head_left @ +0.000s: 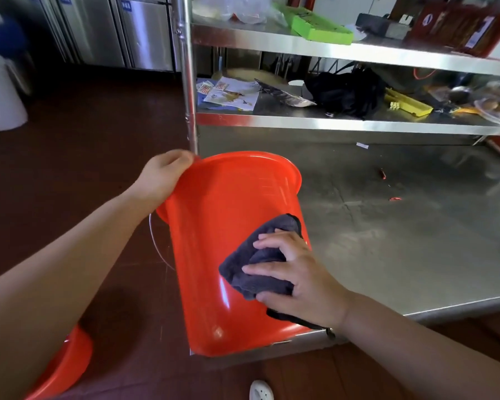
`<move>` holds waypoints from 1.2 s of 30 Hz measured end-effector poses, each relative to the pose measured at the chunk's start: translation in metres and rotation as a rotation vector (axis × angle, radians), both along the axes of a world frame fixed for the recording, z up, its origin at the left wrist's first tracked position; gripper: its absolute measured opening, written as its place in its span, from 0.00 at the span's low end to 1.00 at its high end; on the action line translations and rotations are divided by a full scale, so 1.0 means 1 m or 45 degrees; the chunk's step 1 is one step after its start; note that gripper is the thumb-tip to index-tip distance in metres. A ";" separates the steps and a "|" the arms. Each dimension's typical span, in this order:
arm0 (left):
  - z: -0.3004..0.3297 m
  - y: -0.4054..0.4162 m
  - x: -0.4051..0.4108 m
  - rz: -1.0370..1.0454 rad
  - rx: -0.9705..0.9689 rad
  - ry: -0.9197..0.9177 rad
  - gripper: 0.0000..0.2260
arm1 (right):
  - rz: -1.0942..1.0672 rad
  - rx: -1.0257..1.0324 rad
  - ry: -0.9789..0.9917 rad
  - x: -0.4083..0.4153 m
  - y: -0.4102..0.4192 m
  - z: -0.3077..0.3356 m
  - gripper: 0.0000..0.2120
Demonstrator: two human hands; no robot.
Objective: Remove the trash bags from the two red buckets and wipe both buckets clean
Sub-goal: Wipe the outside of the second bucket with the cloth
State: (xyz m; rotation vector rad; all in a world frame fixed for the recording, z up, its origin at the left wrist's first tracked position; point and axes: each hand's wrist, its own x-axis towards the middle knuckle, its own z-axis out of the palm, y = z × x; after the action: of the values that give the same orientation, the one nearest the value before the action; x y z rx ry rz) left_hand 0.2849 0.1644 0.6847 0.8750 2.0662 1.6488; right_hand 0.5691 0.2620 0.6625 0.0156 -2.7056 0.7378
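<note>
Red plastic bucket (214, 255) lies tipped on the steel shelf (387, 241), no bag in sight; your left hand (162, 177) grips its rim, your right hand (292, 272) presses a dark grey cloth (260, 255) to its wall. Turn it next to wipe unreached sides.

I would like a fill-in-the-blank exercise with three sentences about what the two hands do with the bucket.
1. The right hand presses a dark grey ____ against the red bucket.
2. The left hand grips the bucket by its ____.
3. The bucket lies tilted on the corner of a ____ shelf.

Missing words: cloth; rim; metal
</note>
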 end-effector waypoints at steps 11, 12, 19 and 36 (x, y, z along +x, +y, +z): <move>0.004 0.012 -0.011 -0.087 -0.419 0.184 0.20 | 0.337 0.235 -0.082 0.006 -0.016 0.004 0.18; 0.004 0.010 -0.011 -0.087 -0.400 0.113 0.20 | 0.361 0.262 -0.088 0.000 -0.015 0.006 0.17; 0.009 0.017 -0.006 -0.072 -0.339 -0.028 0.17 | 0.111 0.219 0.051 -0.080 0.009 0.028 0.15; 0.007 0.003 0.000 -0.006 -0.247 -0.055 0.06 | 0.018 -0.080 0.022 -0.012 -0.003 0.001 0.16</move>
State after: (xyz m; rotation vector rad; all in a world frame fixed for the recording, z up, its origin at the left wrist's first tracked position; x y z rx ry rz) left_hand 0.2851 0.1676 0.6915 0.7719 2.1488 1.4228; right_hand 0.5574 0.2586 0.6637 0.0265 -2.6675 0.8226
